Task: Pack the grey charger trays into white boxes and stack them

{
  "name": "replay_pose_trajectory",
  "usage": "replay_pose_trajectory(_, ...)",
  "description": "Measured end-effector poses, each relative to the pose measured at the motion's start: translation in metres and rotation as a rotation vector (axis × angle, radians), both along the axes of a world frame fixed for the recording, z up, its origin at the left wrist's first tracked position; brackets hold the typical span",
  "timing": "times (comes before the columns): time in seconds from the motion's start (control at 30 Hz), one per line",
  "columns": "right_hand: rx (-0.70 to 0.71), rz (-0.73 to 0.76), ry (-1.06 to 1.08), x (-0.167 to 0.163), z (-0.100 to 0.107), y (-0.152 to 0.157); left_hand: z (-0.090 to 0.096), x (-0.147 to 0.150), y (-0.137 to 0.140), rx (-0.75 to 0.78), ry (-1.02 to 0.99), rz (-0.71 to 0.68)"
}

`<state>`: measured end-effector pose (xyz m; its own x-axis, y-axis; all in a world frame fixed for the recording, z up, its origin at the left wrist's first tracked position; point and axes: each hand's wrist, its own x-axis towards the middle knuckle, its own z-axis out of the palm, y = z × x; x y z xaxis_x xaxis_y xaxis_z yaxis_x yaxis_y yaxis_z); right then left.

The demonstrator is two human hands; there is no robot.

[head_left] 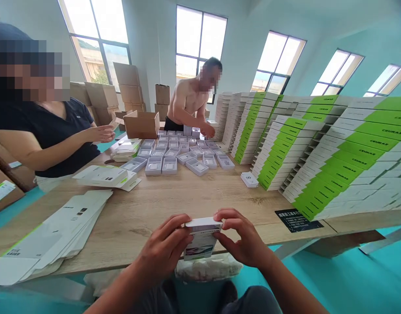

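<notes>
A small white printed carton (pixel 200 244) is upright between my hands at the table's near edge, its narrow end facing up. My left hand (pixel 169 240) grips its left side, thumb and fingers at the top corner. On the right side, my right hand (pixel 241 235) pinches the upper corner between thumb and fingers. Whether the carton's top flap is fully closed, I cannot tell. Flat unfolded cartons (pixel 69 231) lie fanned out to the left of my hands.
Plastic trays (pixel 197 166) cover the table's middle. Tall stacks of white-and-green boxes (pixel 354 159) line the right, beside a small stack of cards (pixel 249 179). Two co-workers stand at the left (pixel 66 131) and far side (pixel 187 100). An open cardboard box (pixel 142 125) stands behind the trays.
</notes>
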<state>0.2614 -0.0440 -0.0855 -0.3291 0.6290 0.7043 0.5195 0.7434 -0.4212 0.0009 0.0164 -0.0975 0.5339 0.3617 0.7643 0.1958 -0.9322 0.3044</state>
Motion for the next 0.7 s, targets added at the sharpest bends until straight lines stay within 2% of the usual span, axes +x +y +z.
replay_pose_trajectory(0.1,0.008,0.005,-0.085,-0.003,0.01,-0.003,-0.001,-0.001,-0.004,0.044,-0.047,-0.063)
replay_pose_trajectory(0.17,-0.037,-0.021,-0.143,-0.005,0.017,-0.005,0.005,-0.002,-0.008,0.019,-0.011,-0.052)
replay_pose_trajectory(0.23,-0.137,-0.038,-0.095,-0.008,0.022,-0.006,0.013,-0.002,-0.013,-0.1,0.02,0.005)
replay_pose_trajectory(0.33,-0.276,-0.078,0.006,-0.014,0.027,-0.005,0.023,0.006,-0.022,-0.381,0.006,0.144)
replay_pose_trajectory(0.4,-0.303,-0.126,0.057,-0.018,0.027,-0.003,0.025,0.012,-0.026,-0.529,-0.024,0.241)
replay_pose_trajectory(0.47,-0.313,-0.168,0.104,-0.022,0.025,-0.003,0.025,0.017,-0.028,-0.608,-0.061,0.301)
replay_pose_trajectory(0.53,-0.334,-0.186,0.136,-0.024,0.024,-0.003,0.024,0.019,-0.028,-0.608,-0.09,0.31)
replay_pose_trajectory(0.7,-0.335,-0.172,0.139,-0.024,0.026,-0.003,0.025,0.019,-0.025,-0.463,-0.131,0.24)
